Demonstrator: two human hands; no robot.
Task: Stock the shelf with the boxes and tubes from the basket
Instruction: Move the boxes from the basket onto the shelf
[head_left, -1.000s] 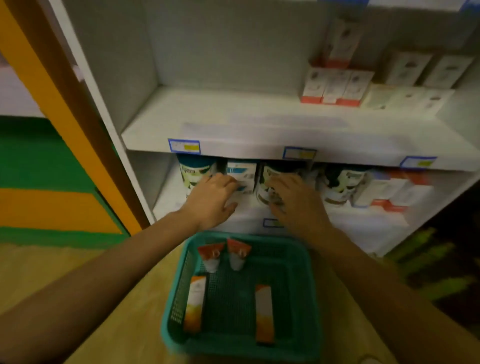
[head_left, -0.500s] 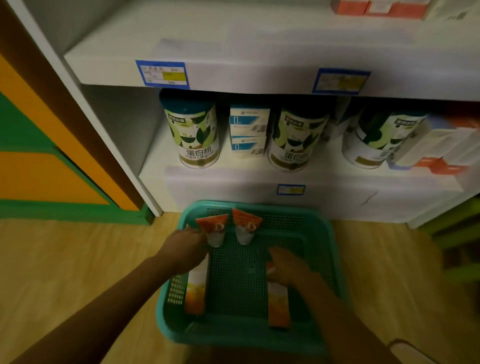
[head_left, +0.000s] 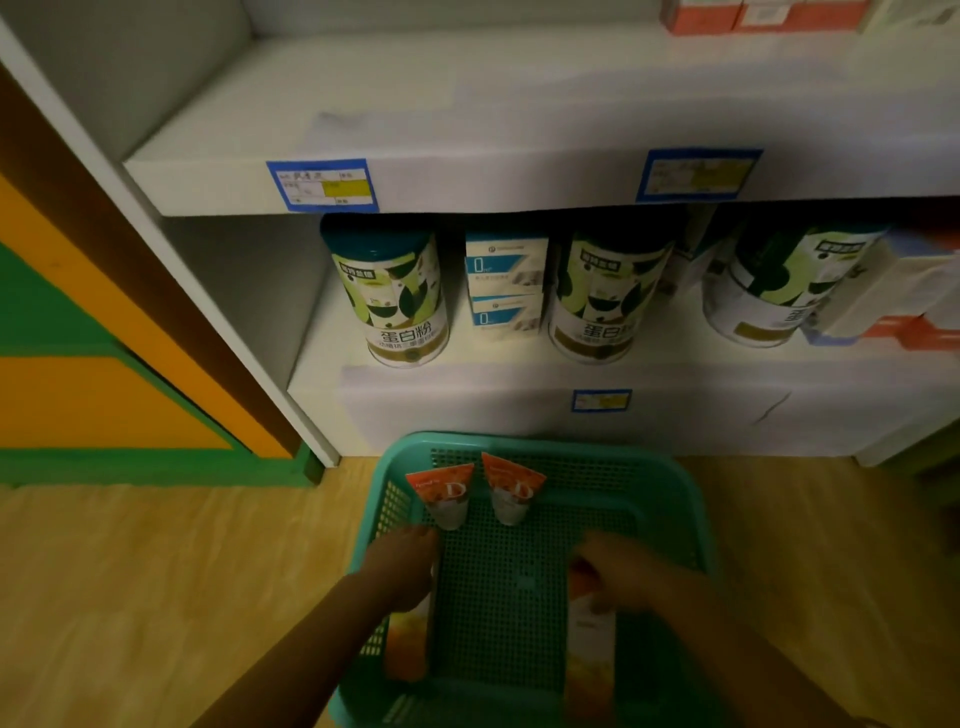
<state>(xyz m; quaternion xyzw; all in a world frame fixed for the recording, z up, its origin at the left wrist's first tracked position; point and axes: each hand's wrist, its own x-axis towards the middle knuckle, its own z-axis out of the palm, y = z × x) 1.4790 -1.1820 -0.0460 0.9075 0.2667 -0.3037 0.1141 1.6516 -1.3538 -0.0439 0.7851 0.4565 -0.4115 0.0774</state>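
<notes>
A teal basket (head_left: 691, 499) stands on the floor before the white shelf (head_left: 467, 384). Two orange-and-white tubes (head_left: 447, 493) (head_left: 511, 491) lean at its far wall. My left hand (head_left: 402, 564) grips the top of a long orange-and-white box (head_left: 408, 644) by the basket's left wall. My right hand (head_left: 618, 571) grips the top of a second such box (head_left: 589, 654) right of the middle. Fingers of both hands curl round the box ends.
The lower shelf holds three green-and-white tins (head_left: 389, 296) (head_left: 605, 296) (head_left: 769, 291), two stacked blue-and-white boxes (head_left: 506, 283) between them, and red-and-white boxes (head_left: 904, 306) at the right. An orange and green panel (head_left: 78, 395) stands left. The floor (head_left: 156, 571) is wood.
Both hands came down from the lower shelf into the basket and took hold of the two long boxes. The view has dropped closer to the basket.
</notes>
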